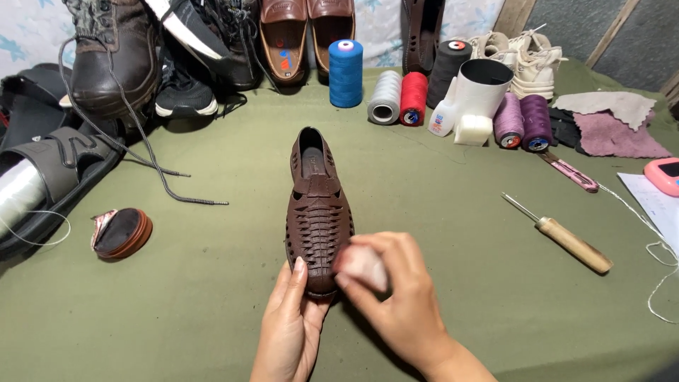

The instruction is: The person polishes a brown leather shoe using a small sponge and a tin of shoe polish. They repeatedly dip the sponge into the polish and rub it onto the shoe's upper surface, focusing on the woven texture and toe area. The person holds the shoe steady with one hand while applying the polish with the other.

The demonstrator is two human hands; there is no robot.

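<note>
- A green cloth (495,304) covered the whole work surface and bore everything else.
- Along the far edge stood a row of footwear: a brown lace-up boot (117,56), a black sneaker (185,88), a pair of brown loafers (308,35) and pale sneakers (527,60).
- A grey sandal (56,166) lay at the far left edge.
- A brown woven shoe (317,209) lay in the middle of the cloth, toe toward the person, heel pointing away.
- The left hand (290,318) grasped the toe of that shoe from the left side, thumb laid up along it.
- The right hand (396,290) was pinched on a small pale pinkish lump (364,267), blurred, pressed against the toe's right side.
- Thread spools stood behind the shoe: a blue spool (345,73), a grey spool (385,97), a red spool (414,99) and two purple spools (523,122).
- A wooden-handled awl (566,239) lay well to the right of the shoe.
- A round brown tin (122,232) sat open to the left.
</note>
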